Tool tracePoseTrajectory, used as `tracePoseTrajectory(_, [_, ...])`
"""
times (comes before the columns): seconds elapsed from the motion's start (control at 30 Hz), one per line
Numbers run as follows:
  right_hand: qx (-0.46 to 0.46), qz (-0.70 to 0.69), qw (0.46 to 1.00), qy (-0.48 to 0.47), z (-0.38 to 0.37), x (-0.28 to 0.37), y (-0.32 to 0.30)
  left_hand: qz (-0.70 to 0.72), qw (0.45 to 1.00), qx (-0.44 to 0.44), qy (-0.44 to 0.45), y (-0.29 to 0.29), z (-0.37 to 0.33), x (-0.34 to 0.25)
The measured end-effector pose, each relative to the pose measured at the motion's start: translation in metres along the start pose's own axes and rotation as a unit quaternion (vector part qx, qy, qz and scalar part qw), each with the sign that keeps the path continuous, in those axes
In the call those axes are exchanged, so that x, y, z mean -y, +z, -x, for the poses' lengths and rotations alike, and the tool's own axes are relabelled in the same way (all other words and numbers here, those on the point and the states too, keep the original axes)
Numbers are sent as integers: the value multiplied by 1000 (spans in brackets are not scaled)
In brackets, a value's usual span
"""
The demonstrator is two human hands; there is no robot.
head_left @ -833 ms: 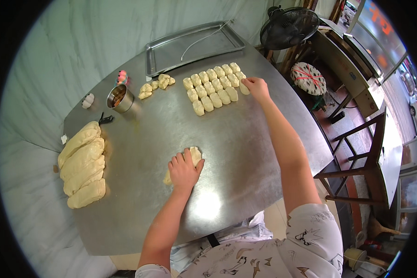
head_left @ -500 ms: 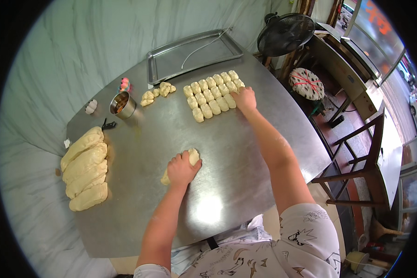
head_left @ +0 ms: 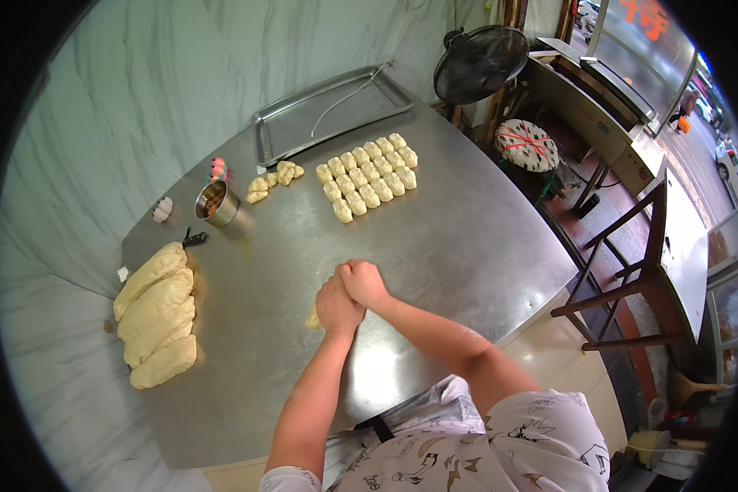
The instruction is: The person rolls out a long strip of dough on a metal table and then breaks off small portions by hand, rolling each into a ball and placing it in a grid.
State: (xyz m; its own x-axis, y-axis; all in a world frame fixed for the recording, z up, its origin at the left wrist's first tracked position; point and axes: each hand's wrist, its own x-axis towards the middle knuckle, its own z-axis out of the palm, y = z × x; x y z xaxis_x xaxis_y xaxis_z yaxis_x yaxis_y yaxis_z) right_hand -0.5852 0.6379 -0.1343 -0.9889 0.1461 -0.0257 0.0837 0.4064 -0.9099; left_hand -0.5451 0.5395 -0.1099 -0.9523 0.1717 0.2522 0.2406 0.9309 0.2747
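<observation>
The dough slabs (head_left: pixel 162 307) look heavy, better held from beneath. The dough piece (head_left: pixel 312 318) lies under the left hand (head_left: pixel 339 305), whose fingers curl over it; it seems light, soft, easily dented, to be gripped along its length. The right hand (head_left: pixel 365 283) rests against the left; whether it grips dough I cannot tell. The metal table (head_left: pixel 451 254) gleams; farther right stand a black fan (head_left: pixel 481 64) and a cushioned stool (head_left: pixel 526 146)

On the worktop (head_left: pixel 254 385), dough slabs (head_left: pixel 157 316) lie at frame left, a cup (head_left: pixel 221 211) behind them; three rows of dough pieces (head_left: pixel 370 173) sit at upper centre before a tray (head_left: pixel 328 111); a lump (head_left: pixel 312 320) lies mid-frame under the left hand (head_left: pixel 337 307).
</observation>
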Motion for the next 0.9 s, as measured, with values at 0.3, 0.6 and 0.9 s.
tracePoseTrajectory(0.3, [7, 54, 997, 50, 3, 42, -6, -18, 995, 64, -70, 9, -16, 7])
tracePoseTrajectory(0.6, [121, 63, 990, 22, 2, 30, -35, -52, 982, 160, -83, 3, -31, -3])
tracePoseTrajectory(0.9, [121, -99, 987, -37, -31, 64, -175, 29, 998, 0, -59, 9, -21, 26])
